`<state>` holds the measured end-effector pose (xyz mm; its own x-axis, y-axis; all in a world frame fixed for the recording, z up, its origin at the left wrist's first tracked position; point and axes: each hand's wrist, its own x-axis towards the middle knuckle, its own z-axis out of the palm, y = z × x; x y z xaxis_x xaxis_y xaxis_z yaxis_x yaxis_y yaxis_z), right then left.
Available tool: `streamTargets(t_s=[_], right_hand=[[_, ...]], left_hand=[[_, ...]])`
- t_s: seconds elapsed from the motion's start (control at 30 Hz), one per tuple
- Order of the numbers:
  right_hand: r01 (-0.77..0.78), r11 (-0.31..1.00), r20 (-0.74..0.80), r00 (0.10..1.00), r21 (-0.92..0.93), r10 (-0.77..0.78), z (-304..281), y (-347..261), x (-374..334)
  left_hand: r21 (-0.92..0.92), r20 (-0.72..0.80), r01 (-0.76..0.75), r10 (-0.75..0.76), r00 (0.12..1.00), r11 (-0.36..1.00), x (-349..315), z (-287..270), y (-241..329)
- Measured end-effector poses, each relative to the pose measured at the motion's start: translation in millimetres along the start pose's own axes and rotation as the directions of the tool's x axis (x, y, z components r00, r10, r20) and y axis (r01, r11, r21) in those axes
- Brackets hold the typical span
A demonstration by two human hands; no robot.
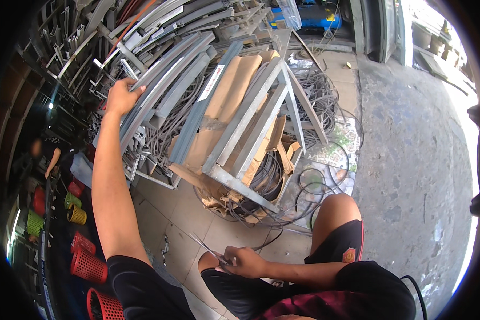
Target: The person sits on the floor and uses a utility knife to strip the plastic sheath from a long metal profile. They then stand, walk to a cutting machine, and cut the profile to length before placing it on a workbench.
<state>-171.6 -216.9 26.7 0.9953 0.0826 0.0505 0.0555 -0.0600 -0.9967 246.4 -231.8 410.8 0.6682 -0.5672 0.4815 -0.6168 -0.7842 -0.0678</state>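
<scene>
- Bars (160, 80) sit left of the cardboard (232, 90); left hand (125, 97) grips their edge, so mind probably sharp corners
- Right hand (242, 262) pinches thin pointy metal (205, 246); keep tips off that knee (206, 261) tbh

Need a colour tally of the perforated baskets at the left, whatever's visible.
Red baskets: 5
Green baskets: 2
Yellow basket: 1
Total: 8 that I can make out; the farther ones are small and partly hidden.
</scene>
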Motion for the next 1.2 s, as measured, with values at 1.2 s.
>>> streamTargets(t_s=[1.2], right_hand=[[-0.14,0.773,0.188,0.929,-0.618,0.319,2,64,1]], left_hand=[[0.328,0.039,-0.231,0.231,0.972,0.916,-82,77,176]])
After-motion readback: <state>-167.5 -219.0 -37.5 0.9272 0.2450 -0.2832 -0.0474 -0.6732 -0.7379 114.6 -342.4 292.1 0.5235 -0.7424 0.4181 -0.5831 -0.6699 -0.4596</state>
